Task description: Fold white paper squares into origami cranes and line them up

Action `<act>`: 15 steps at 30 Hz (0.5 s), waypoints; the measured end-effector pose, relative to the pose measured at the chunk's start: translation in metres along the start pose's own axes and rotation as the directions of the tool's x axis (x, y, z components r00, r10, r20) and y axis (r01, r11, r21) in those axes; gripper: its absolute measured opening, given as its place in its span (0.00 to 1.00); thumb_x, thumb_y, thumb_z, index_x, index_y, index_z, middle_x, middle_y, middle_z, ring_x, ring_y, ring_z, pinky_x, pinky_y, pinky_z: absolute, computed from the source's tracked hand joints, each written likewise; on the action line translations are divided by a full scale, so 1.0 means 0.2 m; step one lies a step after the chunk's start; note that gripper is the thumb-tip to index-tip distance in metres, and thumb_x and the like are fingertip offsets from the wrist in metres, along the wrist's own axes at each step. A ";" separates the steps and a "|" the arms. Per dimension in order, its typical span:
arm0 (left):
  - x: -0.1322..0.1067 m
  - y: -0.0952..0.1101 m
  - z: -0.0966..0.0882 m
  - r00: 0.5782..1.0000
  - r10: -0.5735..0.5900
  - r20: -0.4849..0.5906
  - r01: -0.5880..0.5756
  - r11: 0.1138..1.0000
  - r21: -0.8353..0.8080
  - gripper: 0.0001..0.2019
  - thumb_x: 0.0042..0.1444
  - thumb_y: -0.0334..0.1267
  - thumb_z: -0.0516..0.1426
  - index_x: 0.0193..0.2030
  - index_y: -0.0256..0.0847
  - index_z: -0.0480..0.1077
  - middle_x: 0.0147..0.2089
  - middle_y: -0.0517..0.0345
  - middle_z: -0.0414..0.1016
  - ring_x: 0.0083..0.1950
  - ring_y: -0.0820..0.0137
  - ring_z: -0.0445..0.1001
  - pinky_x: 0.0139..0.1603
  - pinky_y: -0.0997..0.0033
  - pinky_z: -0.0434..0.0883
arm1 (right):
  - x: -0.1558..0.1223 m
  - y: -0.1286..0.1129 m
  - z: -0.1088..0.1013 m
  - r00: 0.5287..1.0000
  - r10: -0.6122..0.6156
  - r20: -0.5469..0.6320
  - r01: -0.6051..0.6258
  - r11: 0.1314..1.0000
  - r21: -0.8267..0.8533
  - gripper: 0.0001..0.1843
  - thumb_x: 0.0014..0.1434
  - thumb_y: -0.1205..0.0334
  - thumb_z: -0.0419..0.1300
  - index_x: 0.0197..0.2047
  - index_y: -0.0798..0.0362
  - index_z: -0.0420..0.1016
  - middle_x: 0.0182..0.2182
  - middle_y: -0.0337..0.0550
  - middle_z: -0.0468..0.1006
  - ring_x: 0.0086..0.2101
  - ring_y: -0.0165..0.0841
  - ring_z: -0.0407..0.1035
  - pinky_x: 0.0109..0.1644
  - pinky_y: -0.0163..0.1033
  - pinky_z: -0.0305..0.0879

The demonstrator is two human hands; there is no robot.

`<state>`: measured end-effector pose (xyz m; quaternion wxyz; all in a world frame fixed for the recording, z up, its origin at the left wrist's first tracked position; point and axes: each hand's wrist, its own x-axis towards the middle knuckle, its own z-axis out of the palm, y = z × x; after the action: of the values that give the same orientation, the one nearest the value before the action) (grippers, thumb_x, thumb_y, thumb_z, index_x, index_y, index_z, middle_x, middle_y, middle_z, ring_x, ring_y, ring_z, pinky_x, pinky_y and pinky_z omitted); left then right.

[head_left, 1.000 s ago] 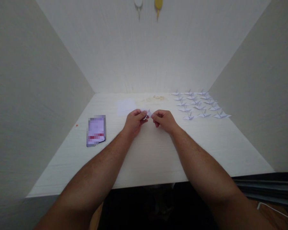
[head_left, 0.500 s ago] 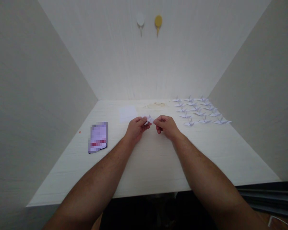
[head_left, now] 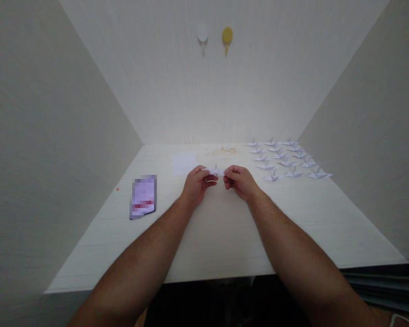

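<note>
Between my two hands is a small white paper crane point(head_left: 216, 171), its centre peak pointing up. My left hand point(head_left: 198, 182) pinches its left side between thumb and forefinger, with the lower fingers curled loosely beneath. On the other side, my right hand point(head_left: 237, 180) has thumb and forefinger closed on the crane's right tip. Both hands are just above the middle of the white table point(head_left: 221, 236). Several finished-looking paper cranes point(head_left: 286, 161) stand in rows to the right of my right hand. White paper sheets point(head_left: 184, 162) lie behind my left hand, partly covered by it.
A phone-like device point(head_left: 143, 196) with a blurred-out screen lies on the left of the table. Light brown marks point(head_left: 228, 150) show near the back wall. A white hook point(head_left: 202, 35) and a yellow hook point(head_left: 227, 36) are fixed on that wall. Side walls enclose the table.
My hands have drawn slightly apart, and more of the crane shows stretched between them. The whole view has shifted a little.
</note>
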<state>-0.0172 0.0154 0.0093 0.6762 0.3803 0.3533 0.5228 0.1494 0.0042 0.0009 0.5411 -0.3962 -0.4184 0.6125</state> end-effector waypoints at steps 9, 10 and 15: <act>0.01 -0.03 0.00 0.998 0.065 0.021 -0.067 0.993 0.094 0.10 0.46 0.40 0.64 0.27 0.37 0.70 0.29 0.58 0.74 0.27 0.73 0.71 0.30 0.71 0.69 | 0.01 0.00 0.01 0.998 -0.026 -0.055 0.027 0.999 0.019 0.16 0.44 0.53 0.70 0.26 0.53 0.70 0.20 0.34 0.74 0.17 0.25 0.65 0.21 0.32 0.60; 0.01 -0.04 0.00 0.998 0.067 0.020 -0.069 0.994 0.090 0.09 0.47 0.41 0.63 0.27 0.37 0.70 0.30 0.57 0.75 0.27 0.73 0.71 0.29 0.71 0.69 | 0.01 0.00 0.01 0.998 -0.035 -0.061 0.036 0.999 0.017 0.16 0.44 0.53 0.70 0.26 0.53 0.70 0.20 0.34 0.74 0.17 0.25 0.65 0.21 0.32 0.59; 0.01 -0.02 0.00 0.998 0.067 -0.003 -0.066 0.995 0.078 0.11 0.46 0.40 0.65 0.25 0.39 0.68 0.25 0.62 0.68 0.27 0.75 0.68 0.30 0.73 0.69 | 0.01 0.00 0.00 0.996 -0.057 -0.064 0.055 0.998 -0.035 0.16 0.44 0.53 0.70 0.25 0.53 0.70 0.19 0.34 0.73 0.17 0.24 0.64 0.21 0.32 0.58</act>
<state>-0.0147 0.0158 0.0052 0.6421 0.4162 0.3624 0.5321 0.1487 0.0056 0.0020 0.5646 -0.4130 -0.4218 0.5769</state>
